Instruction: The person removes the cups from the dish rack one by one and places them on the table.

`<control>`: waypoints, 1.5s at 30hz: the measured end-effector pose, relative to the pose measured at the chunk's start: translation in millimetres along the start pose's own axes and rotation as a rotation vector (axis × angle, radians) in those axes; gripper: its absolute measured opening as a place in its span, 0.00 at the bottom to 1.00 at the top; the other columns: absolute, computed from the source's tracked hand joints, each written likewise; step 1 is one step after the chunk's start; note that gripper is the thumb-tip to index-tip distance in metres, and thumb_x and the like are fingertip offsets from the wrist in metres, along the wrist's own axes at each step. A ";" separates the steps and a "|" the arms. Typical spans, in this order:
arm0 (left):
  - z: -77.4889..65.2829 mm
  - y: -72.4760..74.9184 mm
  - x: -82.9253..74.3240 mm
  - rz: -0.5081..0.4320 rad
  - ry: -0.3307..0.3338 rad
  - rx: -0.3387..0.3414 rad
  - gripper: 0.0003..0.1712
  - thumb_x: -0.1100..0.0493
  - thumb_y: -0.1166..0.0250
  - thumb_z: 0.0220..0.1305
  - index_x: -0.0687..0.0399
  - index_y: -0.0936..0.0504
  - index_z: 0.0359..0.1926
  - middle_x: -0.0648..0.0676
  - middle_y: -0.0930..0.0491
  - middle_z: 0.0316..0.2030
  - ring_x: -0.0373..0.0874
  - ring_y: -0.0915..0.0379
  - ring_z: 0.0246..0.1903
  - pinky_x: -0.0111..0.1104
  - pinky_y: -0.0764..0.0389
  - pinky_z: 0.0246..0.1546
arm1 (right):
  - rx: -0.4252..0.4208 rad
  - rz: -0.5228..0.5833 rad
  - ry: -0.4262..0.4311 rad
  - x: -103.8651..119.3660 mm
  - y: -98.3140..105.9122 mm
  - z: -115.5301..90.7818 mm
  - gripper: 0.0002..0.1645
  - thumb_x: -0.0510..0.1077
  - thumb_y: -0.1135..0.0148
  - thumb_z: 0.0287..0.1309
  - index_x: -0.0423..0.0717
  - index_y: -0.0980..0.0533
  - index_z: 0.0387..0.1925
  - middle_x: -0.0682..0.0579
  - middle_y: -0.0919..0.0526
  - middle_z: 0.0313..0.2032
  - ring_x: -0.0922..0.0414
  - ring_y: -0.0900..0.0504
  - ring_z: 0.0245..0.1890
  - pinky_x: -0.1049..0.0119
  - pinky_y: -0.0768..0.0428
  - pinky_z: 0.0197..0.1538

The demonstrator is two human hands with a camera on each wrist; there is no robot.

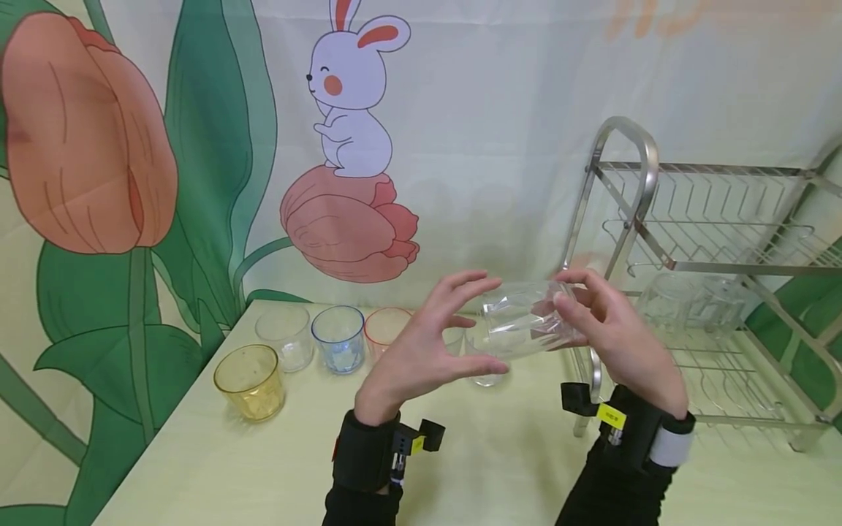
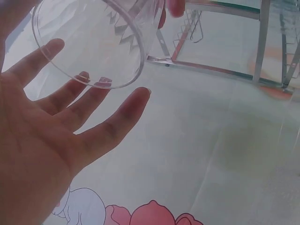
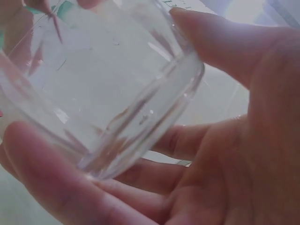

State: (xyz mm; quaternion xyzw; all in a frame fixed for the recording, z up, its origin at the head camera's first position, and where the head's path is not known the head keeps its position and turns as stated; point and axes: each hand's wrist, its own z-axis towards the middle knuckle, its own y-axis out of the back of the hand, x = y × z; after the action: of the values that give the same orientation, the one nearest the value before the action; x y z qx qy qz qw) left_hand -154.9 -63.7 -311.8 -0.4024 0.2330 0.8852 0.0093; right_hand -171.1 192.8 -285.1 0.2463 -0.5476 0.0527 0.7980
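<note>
A clear faceted glass (image 1: 522, 318) is held up sideways above the table, its open rim facing left. My right hand (image 1: 621, 336) grips its base end, thumb on the near side and fingers around the back, as the right wrist view of the glass (image 3: 98, 89) also shows. At the rim end, my left hand (image 1: 417, 343) is spread wide, thumb below and fingers above. In the left wrist view, the fingertips of this left hand (image 2: 42, 145) are right at the rim, with the fingers nearly straight.
Left on the table (image 1: 217, 475) stand a yellow glass (image 1: 253, 394), a clear glass (image 1: 289, 343), a blue-rimmed glass (image 1: 338, 347) and a red-rimmed glass (image 1: 383, 329). Another clear glass (image 1: 487, 378) is partly hidden behind the hands. A two-tier metal rack (image 1: 647, 172) at right holds upturned glasses (image 1: 664, 307) below.
</note>
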 end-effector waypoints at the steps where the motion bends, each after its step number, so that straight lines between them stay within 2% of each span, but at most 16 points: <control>1: 0.2 -0.6 0.1 -0.004 -0.002 -0.003 0.48 0.58 0.21 0.48 0.46 0.33 0.70 0.45 0.43 0.68 0.42 0.34 0.60 0.40 0.24 0.55 | 0.001 0.007 0.001 -0.3 -0.8 0.2 0.19 0.46 0.52 0.74 0.41 0.37 0.60 0.36 0.21 0.51 0.47 0.16 0.46 0.55 0.17 0.47; 8: 1.3 -2.8 2.0 -0.011 -0.033 -0.006 0.44 0.59 0.23 0.51 0.46 0.32 0.69 0.46 0.42 0.68 0.41 0.36 0.61 0.40 0.23 0.54 | 0.008 0.025 0.003 -1.6 -3.8 0.6 0.19 0.46 0.52 0.75 0.42 0.37 0.60 0.36 0.22 0.51 0.46 0.16 0.46 0.55 0.17 0.46; 13: 1.4 -3.3 2.6 -0.021 -0.046 -0.002 0.43 0.60 0.23 0.52 0.48 0.31 0.69 0.49 0.40 0.67 0.43 0.36 0.61 0.41 0.23 0.53 | 0.008 0.043 -0.002 -2.3 -3.9 1.1 0.19 0.46 0.52 0.75 0.42 0.37 0.60 0.35 0.23 0.51 0.46 0.16 0.45 0.54 0.17 0.45; 22: 3.7 -4.7 4.1 -0.008 -0.089 -0.029 0.40 0.59 0.25 0.53 0.50 0.29 0.67 0.47 0.37 0.65 0.42 0.37 0.61 0.37 0.21 0.50 | 0.018 0.086 -0.007 -1.7 -2.6 1.7 0.19 0.46 0.53 0.75 0.42 0.38 0.60 0.33 0.24 0.52 0.42 0.17 0.45 0.48 0.17 0.42; 28: 3.3 -6.8 6.0 -0.001 -0.096 -0.033 0.39 0.59 0.25 0.54 0.52 0.29 0.67 0.48 0.36 0.65 0.47 0.37 0.62 0.41 0.21 0.50 | 0.033 0.052 0.006 -1.9 -1.1 0.3 0.19 0.44 0.54 0.75 0.40 0.39 0.61 0.32 0.24 0.53 0.46 0.16 0.45 0.50 0.16 0.42; 34: 3.7 -8.7 5.3 0.020 -0.109 -0.047 0.38 0.58 0.26 0.54 0.50 0.28 0.67 0.47 0.34 0.64 0.42 0.36 0.60 0.39 0.21 0.47 | 0.049 0.017 0.004 -1.9 2.0 -0.5 0.22 0.44 0.54 0.75 0.36 0.41 0.62 0.30 0.24 0.54 0.50 0.16 0.45 0.53 0.16 0.42; 39: 3.8 -10.0 6.7 0.042 -0.114 -0.055 0.38 0.57 0.26 0.53 0.50 0.28 0.66 0.48 0.33 0.63 0.43 0.35 0.59 0.39 0.20 0.45 | 0.037 -0.081 -0.037 -3.8 5.8 -1.6 0.24 0.47 0.51 0.74 0.41 0.38 0.64 0.36 0.24 0.56 0.47 0.17 0.47 0.55 0.16 0.43; 45: 2.5 -7.3 8.2 0.088 -0.106 -0.054 0.39 0.56 0.26 0.52 0.48 0.28 0.66 0.47 0.33 0.63 0.41 0.35 0.58 0.37 0.20 0.43 | -0.007 -0.179 -0.070 -9.0 11.9 -2.1 0.25 0.50 0.47 0.72 0.47 0.36 0.65 0.41 0.29 0.61 0.43 0.24 0.55 0.57 0.17 0.45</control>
State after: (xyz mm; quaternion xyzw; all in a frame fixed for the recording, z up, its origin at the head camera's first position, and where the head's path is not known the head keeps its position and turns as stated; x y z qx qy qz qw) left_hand -160.7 -57.5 -319.3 -0.3446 0.2258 0.9107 -0.0280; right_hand -177.1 205.8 -289.8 0.2930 -0.5511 -0.0292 0.7807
